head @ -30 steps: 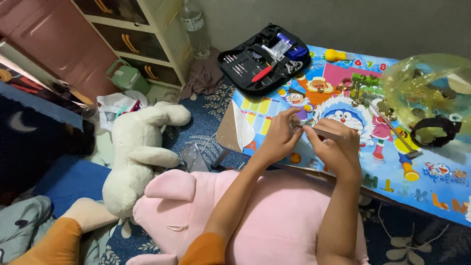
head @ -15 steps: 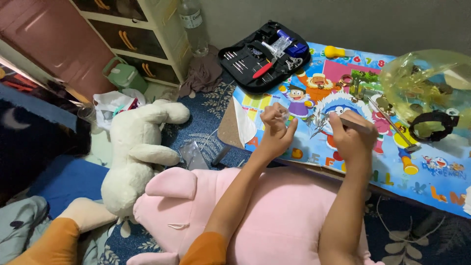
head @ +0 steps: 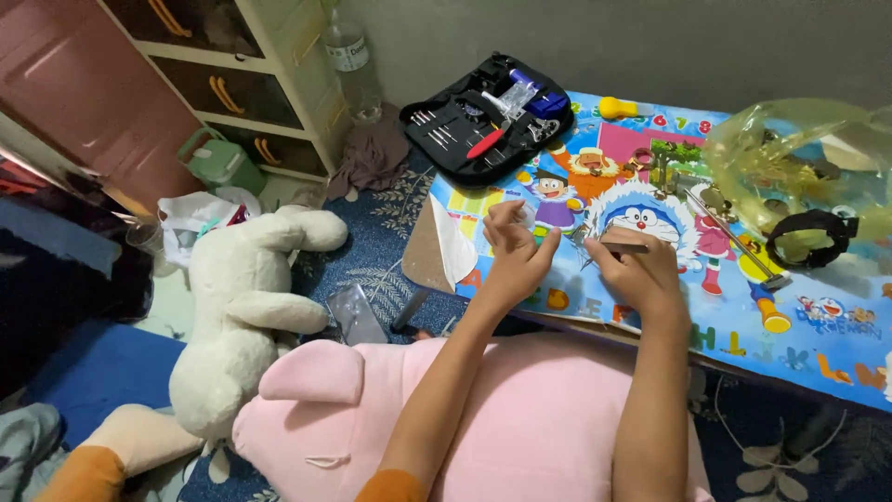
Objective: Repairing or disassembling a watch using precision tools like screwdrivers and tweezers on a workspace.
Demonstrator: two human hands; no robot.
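A small brown strap-like piece point(head: 624, 244) sits in the right hand point(head: 641, 274), pinched between thumb and fingertips just above the low table point(head: 836, 344), whose top is covered with a bright cartoon print. The piece is flat, narrow and dark brown; what it belongs to cannot be told, since the fingers cover most of it. A thin metal tool tip seems to poke out beside it toward the left hand, too small to name. The left hand point(head: 514, 258) hovers just beside the right, fingers loosely curled with thumb and forefinger raised and apart, gripping nothing that shows.

Both forearms reach over a large pink plush cushion point(head: 520, 418) that lies between the person and the table. To its left sits a white stuffed rabbit point(head: 237, 316) on blue carpet, with a clear plastic packet point(head: 351, 314) just beside it. At the table's far edge lies an open black tool case point(head: 483, 116) holding small screwdrivers and a red-handled tool. A yellow-handled tool point(head: 621, 108) lies near it. To the right, a crumpled yellowish plastic bag point(head: 790, 158) rests on the table with a black watch strap point(head: 813, 237) touching it, and a small long-handled hammer point(head: 739, 251) lies between the bag and the right hand. A plastic bottle point(head: 351, 60) stands by a drawer cabinet point(head: 251, 88)
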